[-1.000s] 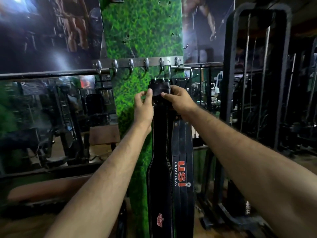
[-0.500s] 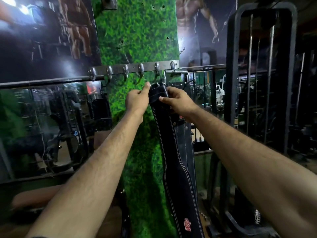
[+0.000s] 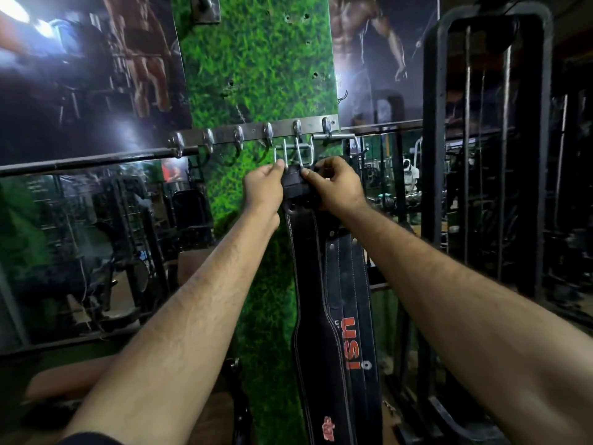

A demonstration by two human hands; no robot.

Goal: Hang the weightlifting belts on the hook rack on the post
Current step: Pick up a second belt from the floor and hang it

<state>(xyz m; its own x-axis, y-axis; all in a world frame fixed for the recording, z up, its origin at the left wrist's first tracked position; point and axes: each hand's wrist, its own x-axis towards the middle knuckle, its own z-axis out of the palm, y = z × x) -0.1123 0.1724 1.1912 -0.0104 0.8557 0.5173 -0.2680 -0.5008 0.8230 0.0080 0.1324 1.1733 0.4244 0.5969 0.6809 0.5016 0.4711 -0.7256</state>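
Observation:
A metal hook rack [image 3: 253, 133] runs across the grass-patterned green post [image 3: 256, 65]. A black leather weightlifting belt [image 3: 316, 316] with white stitching hangs down in front of the post. Its steel buckle [image 3: 294, 154] is raised right under one of the right-hand hooks. My left hand [image 3: 263, 187] pinches the belt's top end from the left, fingertips at the buckle. My right hand [image 3: 337, 184] grips the same end from the right. A second black belt with red USI lettering [image 3: 353, 342] hangs behind it, its top hidden by my right hand.
Mirrors and posters [image 3: 90, 75] flank the post on both sides. A black steel machine frame [image 3: 433, 155] stands to the right. A brown padded bench [image 3: 64, 377] sits low on the left. Several hooks at the rack's left are bare.
Both hands have lifted the belt's top end, and the buckle now stands up against the hooks. The belt swung right, then back to hang straight.

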